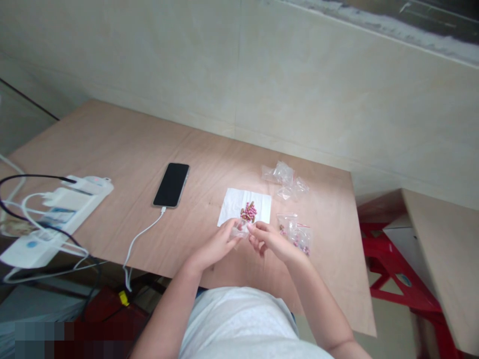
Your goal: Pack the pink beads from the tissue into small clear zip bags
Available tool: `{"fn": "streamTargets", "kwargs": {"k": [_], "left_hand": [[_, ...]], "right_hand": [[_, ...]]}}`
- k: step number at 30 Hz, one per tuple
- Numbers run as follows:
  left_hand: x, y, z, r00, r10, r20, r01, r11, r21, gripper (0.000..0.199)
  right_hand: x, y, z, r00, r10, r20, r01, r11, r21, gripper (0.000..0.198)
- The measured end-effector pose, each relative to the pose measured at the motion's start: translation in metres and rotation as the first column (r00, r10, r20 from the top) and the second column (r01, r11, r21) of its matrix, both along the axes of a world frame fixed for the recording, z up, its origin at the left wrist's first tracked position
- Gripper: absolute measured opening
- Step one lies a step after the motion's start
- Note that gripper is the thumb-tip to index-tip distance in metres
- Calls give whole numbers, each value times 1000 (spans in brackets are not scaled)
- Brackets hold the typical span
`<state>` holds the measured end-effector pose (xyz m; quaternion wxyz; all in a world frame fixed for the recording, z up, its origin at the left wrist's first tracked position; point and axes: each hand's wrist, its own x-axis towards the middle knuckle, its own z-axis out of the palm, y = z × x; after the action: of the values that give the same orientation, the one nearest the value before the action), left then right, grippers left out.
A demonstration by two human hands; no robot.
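from where i stand, the person at the wooden table (209, 169) has both hands drawn together at the near edge of a white sheet (230, 204). the left hand (225, 238) grasps a small clear bag (240, 230), with the thumb on the near side and the fingers on the far side. the right hand (267, 238) comes in from the other side, thumb and forefinger at the bag's right edge, the other fingers curled loosely below; whether it pinches the plastic or something tiny, i can't tell.

what counts here is how close the bag sits to the beads (250, 210). that pink and gold heap lies on the sheet just beyond the fingertips, straight ahead and a touch to the right of the bag. the heap's longer way seems to run away from the person, its near end beside the bag. neither hand looks clearly nearer to it. which way the bag's mouth faces is too small to make out.

just right of the right hand lie bags with beads inside (304, 234), and farther back, crumpled clear bags (282, 173). a phone (171, 185) rests well off to the left.
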<state>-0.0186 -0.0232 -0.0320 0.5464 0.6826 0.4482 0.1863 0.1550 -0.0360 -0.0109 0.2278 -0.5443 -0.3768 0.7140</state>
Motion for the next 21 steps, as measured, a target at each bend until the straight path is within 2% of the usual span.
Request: {"fn": "streamTargets", "kwargs": {"k": [2, 4, 6, 8, 10, 12, 17, 21], "left_hand": [[-4, 4, -2, 997, 76, -16, -76, 997, -21, 25], [-7, 9, -2, 990, 136, -29, -137, 990, -20, 26], [-9, 12, -2, 986, 164, -31, -164, 986, -17, 26], [-11, 15, -3, 985, 168, -30, -168, 986, -21, 26], [-11, 17, -6, 986, 165, -29, -165, 986, -28, 27], [-11, 18, -9, 986, 166, -26, -167, 985, -37, 27], [-9, 22, -12, 984, 176, -23, -177, 983, -53, 28], [-7, 25, -10, 987, 159, -7, -159, 986, -51, 24]], "right_hand": [[5, 11, -11, 994, -86, 72, 78, 992, 103, 29], [9, 26, -30, 927, -244, 284, 156, 942, 299, 20], [10, 44, -52, 828, -331, 453, 56, 852, 520, 21], [10, 60, -71, 773, -320, 547, -102, 789, 606, 34], [10, 71, -83, 741, -271, 614, -234, 753, 615, 37], [11, 77, -87, 724, -229, 651, -311, 734, 604, 34], [15, 81, -83, 697, -175, 696, -390, 722, 572, 25], [18, 82, -82, 678, -141, 722, -415, 737, 533, 21]]}}
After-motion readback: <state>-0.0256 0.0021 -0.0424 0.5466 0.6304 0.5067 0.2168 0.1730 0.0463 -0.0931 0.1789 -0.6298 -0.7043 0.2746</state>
